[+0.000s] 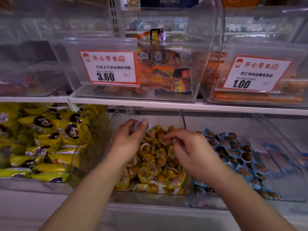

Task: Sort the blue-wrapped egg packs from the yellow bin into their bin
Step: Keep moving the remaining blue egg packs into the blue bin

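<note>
The middle clear bin (150,195) on the lower shelf holds a heap of yellow-wrapped egg packs (153,169). To its right, another clear bin (283,194) holds the blue-wrapped egg packs (233,150). My left hand (128,140) hovers over the back of the yellow bin and grips a pale blue-edged egg pack (147,125), mostly hidden by the fingers. My right hand (188,147) reaches into the yellow heap, its fingertips pinching at a pack there; what colour that pack is I cannot tell.
A bin of yellow snack bags (45,140) stands at the left. On the upper shelf (150,104) sit clear bins with chicken-leg packs (160,72) and sausages (256,97), each with a red-framed price tag. A white ledge runs along the front.
</note>
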`<state>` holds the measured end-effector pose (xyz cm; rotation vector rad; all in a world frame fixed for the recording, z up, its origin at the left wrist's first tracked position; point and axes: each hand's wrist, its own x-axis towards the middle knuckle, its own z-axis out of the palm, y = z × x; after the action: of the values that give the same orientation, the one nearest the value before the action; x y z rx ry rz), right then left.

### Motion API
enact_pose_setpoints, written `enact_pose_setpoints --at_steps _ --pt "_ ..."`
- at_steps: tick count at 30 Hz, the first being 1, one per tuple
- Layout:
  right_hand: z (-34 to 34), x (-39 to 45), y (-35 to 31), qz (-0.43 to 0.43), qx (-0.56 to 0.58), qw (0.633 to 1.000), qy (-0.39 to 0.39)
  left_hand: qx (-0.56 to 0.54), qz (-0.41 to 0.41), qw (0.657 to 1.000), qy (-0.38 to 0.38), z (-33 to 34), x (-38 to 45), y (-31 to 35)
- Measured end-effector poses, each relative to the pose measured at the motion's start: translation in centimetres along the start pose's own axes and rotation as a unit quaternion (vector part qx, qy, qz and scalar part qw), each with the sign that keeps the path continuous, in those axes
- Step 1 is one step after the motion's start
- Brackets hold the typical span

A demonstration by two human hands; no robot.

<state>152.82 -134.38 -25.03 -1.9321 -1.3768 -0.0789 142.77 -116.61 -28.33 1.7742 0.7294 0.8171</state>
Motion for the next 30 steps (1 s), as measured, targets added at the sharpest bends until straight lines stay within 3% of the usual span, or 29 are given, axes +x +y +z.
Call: enact_pose_setpoints --at_steps 4,8,10,18,20,22,25,27,30 --pt "2.1 1.8 -1.2 0.113 -0.141 0.968 -0.175 -0.069 -0.062 0.996 0.006 -2.2 -2.2 -0.4" --pt "5.8 4.4 -1.2 0.184 -0.242 0.876 -0.376 -0.128 -0.134 0.983 0.016 -3.5 -2.9 -1.4" --pt "8.0 4.5 -0.1 0.194 -0.266 0.843 -0.427 -0.176 -0.161 0.971 0.011 -3.8 -2.9 -1.8" --pt "11.1 4.4 2.3 0.262 -0.258 0.826 -0.427 -0.257 -0.211 0.943 -0.005 -5.3 -2.1 -1.4" --pt "11.2 4.4 2.4 0.255 -0.255 0.826 -0.434 -0.193 -0.182 0.964 -0.02 -5.3 -2.3 -1.5" --pt "11.3 4.5 2.1 0.259 -0.252 0.821 -0.441 -0.053 -0.108 0.992 -0.041 -5.2 -2.7 -2.1" --pt "11.7 4.8 1.5 0.268 -0.236 0.826 -0.436 0.118 -0.001 0.99 -0.081 -5.1 -3.3 -2.6" --pt "11.8 4.9 1.2 0.274 -0.219 0.837 -0.421 0.123 -0.004 0.988 -0.098 -5.1 -3.5 -2.6" --pt "11.9 4.6 1.2 0.32 -0.201 0.861 -0.339 0.084 -0.015 0.993 -0.08 -5.5 -3.5 -2.2"
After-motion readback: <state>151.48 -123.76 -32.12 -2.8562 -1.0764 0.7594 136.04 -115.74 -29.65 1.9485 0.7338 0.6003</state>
